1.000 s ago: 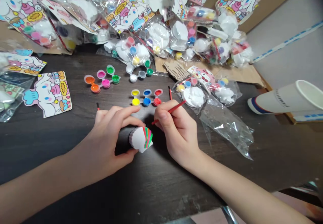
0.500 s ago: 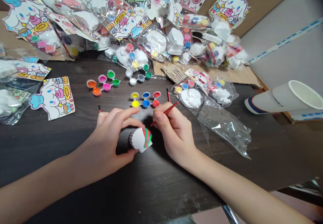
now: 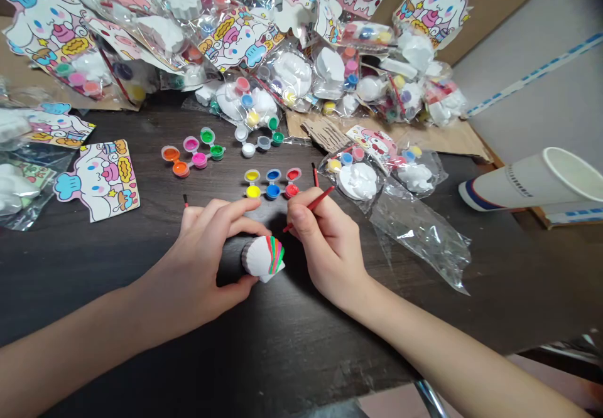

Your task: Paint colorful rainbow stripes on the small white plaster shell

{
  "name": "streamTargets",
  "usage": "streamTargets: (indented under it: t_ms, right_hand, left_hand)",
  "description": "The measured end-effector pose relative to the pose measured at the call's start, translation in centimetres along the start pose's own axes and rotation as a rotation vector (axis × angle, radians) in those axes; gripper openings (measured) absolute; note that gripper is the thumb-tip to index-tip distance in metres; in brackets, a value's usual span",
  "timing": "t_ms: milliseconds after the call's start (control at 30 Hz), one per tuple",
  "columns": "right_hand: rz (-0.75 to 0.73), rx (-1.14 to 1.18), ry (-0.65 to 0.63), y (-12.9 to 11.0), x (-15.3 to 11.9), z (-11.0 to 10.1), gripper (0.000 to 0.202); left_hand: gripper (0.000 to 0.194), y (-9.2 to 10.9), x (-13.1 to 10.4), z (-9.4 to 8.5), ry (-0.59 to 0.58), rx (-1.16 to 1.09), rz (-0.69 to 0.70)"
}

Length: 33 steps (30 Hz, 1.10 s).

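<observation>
Between the thumb and fingers of my left hand (image 3: pixel 211 248) is a small white shell figurine (image 3: pixel 258 256), its right side painted in green, red, orange and pink stripes. My right hand (image 3: pixel 327 248) pinches a red paintbrush (image 3: pixel 321 198), its tip end pointing down-left just right of the shell, apart from it. A second brush (image 3: pixel 315 174) with a dark tip shows behind my right fingers. Another brush tip (image 3: pixel 185 201) sticks up beyond my left hand. Open paint pots in yellow (image 3: pixel 253 191), blue (image 3: pixel 272 191) and red (image 3: pixel 291 190) stand just past both hands.
Orange, pink and green pots (image 3: pixel 199 160) and white, grey and green pots (image 3: pixel 264 144) sit farther back. A cartoon card (image 3: pixel 106 182) lies left. Bagged plaster kits (image 3: pixel 292 73) are piled along the back. An opened plastic bag (image 3: pixel 419 236) and a paper cup (image 3: pixel 522 182) are at right.
The paintbrush tip has shifted very slightly right and up with my right hand. The shell stays in my left hand; the whole view has moved a little.
</observation>
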State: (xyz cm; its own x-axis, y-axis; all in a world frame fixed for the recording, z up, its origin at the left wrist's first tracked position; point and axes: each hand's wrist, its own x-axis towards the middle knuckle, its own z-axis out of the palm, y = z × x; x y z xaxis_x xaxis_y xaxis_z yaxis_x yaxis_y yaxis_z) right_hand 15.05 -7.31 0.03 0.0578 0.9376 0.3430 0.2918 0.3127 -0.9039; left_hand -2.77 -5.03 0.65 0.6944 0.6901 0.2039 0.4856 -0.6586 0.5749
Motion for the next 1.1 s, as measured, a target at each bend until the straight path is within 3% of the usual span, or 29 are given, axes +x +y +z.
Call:
streamTargets:
  t_ms: [1100]
  right_hand:
    - [-0.059, 0.044, -0.005, 0.16, -0.21, 0.05, 0.017]
  left_hand:
    - [0.057, -0.05, 0.1, 0.28, 0.049, -0.056, 0.005]
